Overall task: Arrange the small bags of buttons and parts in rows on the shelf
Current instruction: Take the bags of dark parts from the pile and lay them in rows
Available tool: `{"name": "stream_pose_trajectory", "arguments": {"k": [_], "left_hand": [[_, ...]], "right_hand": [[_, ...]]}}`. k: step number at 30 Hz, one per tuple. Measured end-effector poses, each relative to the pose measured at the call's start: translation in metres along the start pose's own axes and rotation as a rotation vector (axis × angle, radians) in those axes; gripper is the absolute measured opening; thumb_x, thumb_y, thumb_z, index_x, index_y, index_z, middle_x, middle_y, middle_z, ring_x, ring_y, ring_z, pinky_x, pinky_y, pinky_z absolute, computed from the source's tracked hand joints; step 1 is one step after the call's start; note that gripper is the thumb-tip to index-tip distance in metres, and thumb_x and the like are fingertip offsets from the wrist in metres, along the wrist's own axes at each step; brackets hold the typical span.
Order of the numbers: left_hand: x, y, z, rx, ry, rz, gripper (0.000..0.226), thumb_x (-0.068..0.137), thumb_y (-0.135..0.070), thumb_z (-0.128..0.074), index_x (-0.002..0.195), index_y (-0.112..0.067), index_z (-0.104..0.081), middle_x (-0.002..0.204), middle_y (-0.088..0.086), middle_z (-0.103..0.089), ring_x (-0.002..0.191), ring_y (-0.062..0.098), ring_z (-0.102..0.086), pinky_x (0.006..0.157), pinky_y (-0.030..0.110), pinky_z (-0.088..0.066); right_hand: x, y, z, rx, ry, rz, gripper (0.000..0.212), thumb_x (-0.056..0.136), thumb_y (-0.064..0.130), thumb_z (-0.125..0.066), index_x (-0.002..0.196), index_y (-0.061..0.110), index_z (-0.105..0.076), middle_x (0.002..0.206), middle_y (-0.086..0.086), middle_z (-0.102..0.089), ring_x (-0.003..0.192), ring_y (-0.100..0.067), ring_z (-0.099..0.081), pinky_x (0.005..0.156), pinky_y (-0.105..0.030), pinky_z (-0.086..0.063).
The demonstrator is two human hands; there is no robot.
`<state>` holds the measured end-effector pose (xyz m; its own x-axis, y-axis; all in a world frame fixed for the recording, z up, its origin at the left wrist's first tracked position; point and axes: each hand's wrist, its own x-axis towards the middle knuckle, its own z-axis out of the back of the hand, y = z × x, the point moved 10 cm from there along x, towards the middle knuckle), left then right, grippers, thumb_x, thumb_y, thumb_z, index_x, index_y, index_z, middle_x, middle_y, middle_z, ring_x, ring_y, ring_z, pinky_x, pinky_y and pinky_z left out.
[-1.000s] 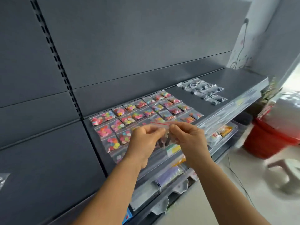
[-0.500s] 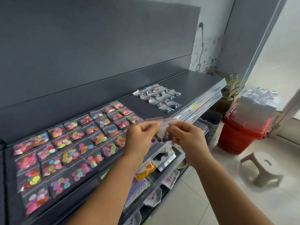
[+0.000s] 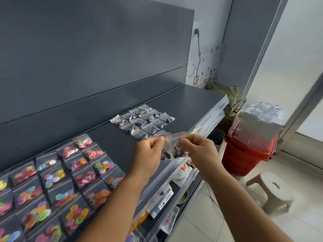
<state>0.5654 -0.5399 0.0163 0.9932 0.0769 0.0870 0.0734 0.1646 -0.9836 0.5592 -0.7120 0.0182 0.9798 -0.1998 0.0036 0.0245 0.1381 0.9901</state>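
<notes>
Clear bags (image 3: 172, 147) of dark parts, pinched by both hands.

Bright daylight from the right, wide-angle bending at edges, perhaps slight blur.

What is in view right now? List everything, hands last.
shelf: one, dark grey, across the middle
bags of coloured buttons: many, clear with bright discs, in rows on the shelf's left part
bags of dark parts: about a dozen, clear with red-edged tops, in rows farther right
held bags: a few, clear, between both hands
bucket: one, red, floor at right
stool: one, pale, floor at right
left hand: pinches the held bags
right hand: pinches the held bags
</notes>
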Motion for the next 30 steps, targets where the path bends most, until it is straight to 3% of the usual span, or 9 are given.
{"name": "stream_pose_trajectory", "arguments": {"k": [3,8,14,18,22,30], "left_hand": [[0.036,0.009,-0.009,0.065,0.010,0.016,0.031,0.097,-0.020,-0.045,0.077,-0.022,-0.069,0.042,-0.015,-0.050,0.042,0.001,-0.040,0.048,0.019,-0.039],[0.082,0.013,-0.014,0.136,-0.017,0.007,0.017,0.090,-0.022,-0.056,0.080,-0.018,-0.069,0.064,0.000,-0.065,0.060,0.016,-0.056,0.062,0.033,-0.050],[0.116,0.017,-0.013,0.229,-0.117,-0.003,0.013,0.086,-0.022,-0.063,0.074,-0.023,-0.066,0.068,-0.006,-0.070,0.067,0.013,-0.066,0.068,0.035,-0.057],[0.129,0.023,-0.022,0.225,-0.124,0.032,0.015,0.088,-0.019,-0.060,0.074,-0.020,-0.066,0.066,-0.001,-0.070,0.065,0.019,-0.066,0.069,0.044,-0.058],[0.139,0.029,-0.035,0.297,-0.151,0.072,0.017,0.089,-0.018,-0.058,0.074,-0.019,-0.067,0.064,-0.002,-0.069,0.063,0.016,-0.066,0.069,0.040,-0.058],[0.146,0.037,-0.066,0.543,-0.316,0.156,0.012,0.091,-0.021,-0.058,0.082,-0.022,-0.066,0.068,-0.009,-0.066,0.061,0.006,-0.061,0.060,0.024,-0.052]], "right_hand": [[0.039,0.001,0.000,-0.038,0.000,0.009,0.013,0.084,0.016,-0.065,0.073,0.017,-0.071,0.069,-0.003,-0.068,0.059,-0.009,-0.055,0.059,-0.024,-0.048],[0.092,0.001,0.003,-0.132,0.000,0.019,0.015,0.087,0.017,-0.063,0.073,0.020,-0.070,0.062,0.004,-0.067,0.061,-0.016,-0.056,0.061,-0.033,-0.047],[0.146,-0.003,0.000,-0.245,0.057,0.034,0.014,0.088,0.019,-0.062,0.076,0.016,-0.070,0.072,-0.008,-0.069,0.065,-0.023,-0.055,0.067,-0.042,-0.049],[0.179,-0.016,-0.008,-0.326,0.157,0.021,0.018,0.087,0.017,-0.062,0.070,0.017,-0.069,0.060,0.000,-0.067,0.058,-0.019,-0.056,0.062,-0.038,-0.050],[0.208,-0.028,-0.017,-0.401,0.274,0.016,0.017,0.084,0.013,-0.061,0.068,0.016,-0.067,0.055,0.001,-0.066,0.050,-0.012,-0.053,0.057,-0.030,-0.049],[0.247,-0.043,-0.027,-0.512,0.598,0.020,0.012,0.086,0.011,-0.060,0.075,0.013,-0.064,0.066,-0.007,-0.069,0.059,-0.021,-0.059,0.068,-0.047,-0.056]]}}
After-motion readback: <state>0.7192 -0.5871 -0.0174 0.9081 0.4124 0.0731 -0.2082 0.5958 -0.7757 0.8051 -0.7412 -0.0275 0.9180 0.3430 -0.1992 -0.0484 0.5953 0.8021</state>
